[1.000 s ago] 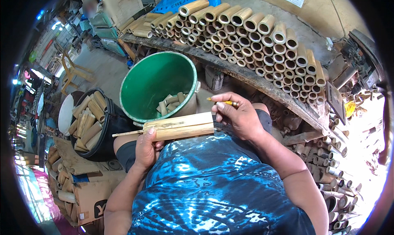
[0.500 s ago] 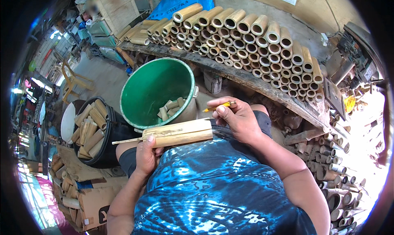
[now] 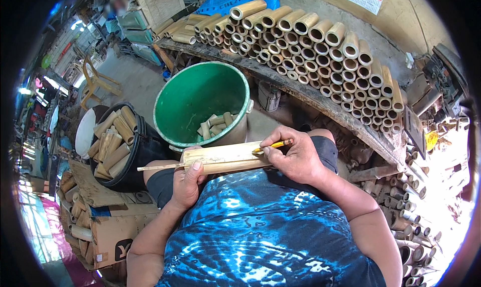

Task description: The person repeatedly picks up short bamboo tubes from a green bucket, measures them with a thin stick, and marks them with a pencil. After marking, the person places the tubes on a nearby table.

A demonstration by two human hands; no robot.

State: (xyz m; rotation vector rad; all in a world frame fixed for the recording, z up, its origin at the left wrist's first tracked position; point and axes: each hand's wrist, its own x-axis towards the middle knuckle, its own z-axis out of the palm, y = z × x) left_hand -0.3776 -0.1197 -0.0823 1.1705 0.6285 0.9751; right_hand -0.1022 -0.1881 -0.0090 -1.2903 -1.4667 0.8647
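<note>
Cluttered workshop ground fills the head view, with a long stack of cut bamboo tubes [image 3: 320, 51] laid row on row along a dark curved bench [image 3: 320, 99] at the top. Below the stack stands a green bucket [image 3: 200, 99] with a few short bamboo offcuts [image 3: 216, 125] in its bottom. To its left sits a black bucket [image 3: 143, 154] full of upright bamboo pieces, and flattened cardboard [image 3: 107, 232] lies on the floor beneath it. More tubes [image 3: 408, 222] are heaped at the right edge.

Across the person's lap lies a bamboo piece [image 3: 225, 157], held level just in front of the green bucket. A thin wooden stick [image 3: 160, 166] runs along it and juts out past its left end. The left hand [image 3: 188, 181] is closed around the left end of the bamboo piece, thumb on top. The right hand [image 3: 295, 159] rests on the right end and pinches a yellow pencil [image 3: 273, 146], whose tip touches the bamboo's upper face. A blue tie-dye shirt [image 3: 260, 232] covers the lower frame.
</note>
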